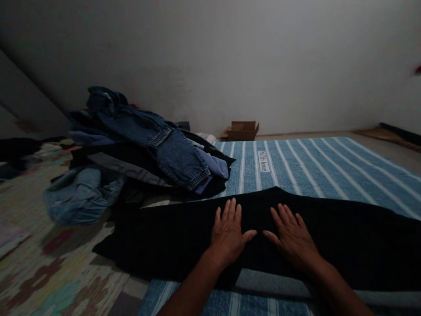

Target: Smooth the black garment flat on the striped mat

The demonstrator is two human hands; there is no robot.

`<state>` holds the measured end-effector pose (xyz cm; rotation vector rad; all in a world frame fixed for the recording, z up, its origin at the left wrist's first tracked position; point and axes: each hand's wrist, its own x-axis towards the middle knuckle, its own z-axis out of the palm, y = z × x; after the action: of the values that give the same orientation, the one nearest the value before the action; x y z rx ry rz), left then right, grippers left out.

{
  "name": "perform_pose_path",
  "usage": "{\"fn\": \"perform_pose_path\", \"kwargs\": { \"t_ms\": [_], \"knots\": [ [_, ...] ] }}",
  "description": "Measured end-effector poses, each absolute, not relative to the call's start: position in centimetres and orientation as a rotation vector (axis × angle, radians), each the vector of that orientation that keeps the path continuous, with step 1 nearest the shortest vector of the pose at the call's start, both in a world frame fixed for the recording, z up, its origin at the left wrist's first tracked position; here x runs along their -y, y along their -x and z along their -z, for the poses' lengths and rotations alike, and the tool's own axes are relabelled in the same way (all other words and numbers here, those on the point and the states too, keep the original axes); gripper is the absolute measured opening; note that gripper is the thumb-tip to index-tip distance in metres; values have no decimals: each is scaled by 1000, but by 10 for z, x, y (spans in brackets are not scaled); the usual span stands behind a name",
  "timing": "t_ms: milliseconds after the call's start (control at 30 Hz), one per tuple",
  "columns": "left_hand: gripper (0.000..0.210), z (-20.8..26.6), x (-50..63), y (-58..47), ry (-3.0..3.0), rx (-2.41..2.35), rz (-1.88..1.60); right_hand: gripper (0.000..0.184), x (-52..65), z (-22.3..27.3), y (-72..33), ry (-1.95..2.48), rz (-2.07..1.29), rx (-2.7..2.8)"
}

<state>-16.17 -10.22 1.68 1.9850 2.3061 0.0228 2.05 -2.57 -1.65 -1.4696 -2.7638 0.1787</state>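
A long black garment with a grey strip along its near edge [164, 232] lies stretched sideways in front of me; its right end runs out of view. My left hand [228, 232] rests flat on the cloth near the middle, fingers spread and pointing away from me. Beside it, my right hand [292, 237] also lies palm down on the black fabric, thumb toward the left one. Neither hand grips anything. Under the garment is a blue and white striped mat [302, 166] with a "With love" label.
A heap of clothes with dark denim [141, 131] on top rises at the left, touching the mat. Light-blue denim [82, 195] lies before it on a floral cover [52, 272]. An open cardboard box [243, 131] stands by the wall [263, 66].
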Motion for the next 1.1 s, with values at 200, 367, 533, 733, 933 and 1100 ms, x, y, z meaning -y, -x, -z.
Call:
{"fn": "perform_pose_path", "kwargs": {
  "t_ms": [200,367,533,733,933,1100],
  "knots": [
    [76,-7,90,152,-2043,-2165,-57,76,25,15,-20,1442,-173,2754],
    [81,1,90,157,-2079,-2153,-92,77,25,16,-20,1436,-165,2763],
    [83,2,91,157,-2083,-2154,-95,75,25,15,-21,1441,-133,2780],
    [84,4,91,157,-2090,-2160,-109,75,25,13,-20,1450,-141,2784],
    [84,8,90,159,-2101,-2164,-112,75,25,12,-20,1441,-135,2781],
    [83,6,90,158,-2088,-2172,-88,76,25,13,-20,1447,-172,2782]
  ]
}}
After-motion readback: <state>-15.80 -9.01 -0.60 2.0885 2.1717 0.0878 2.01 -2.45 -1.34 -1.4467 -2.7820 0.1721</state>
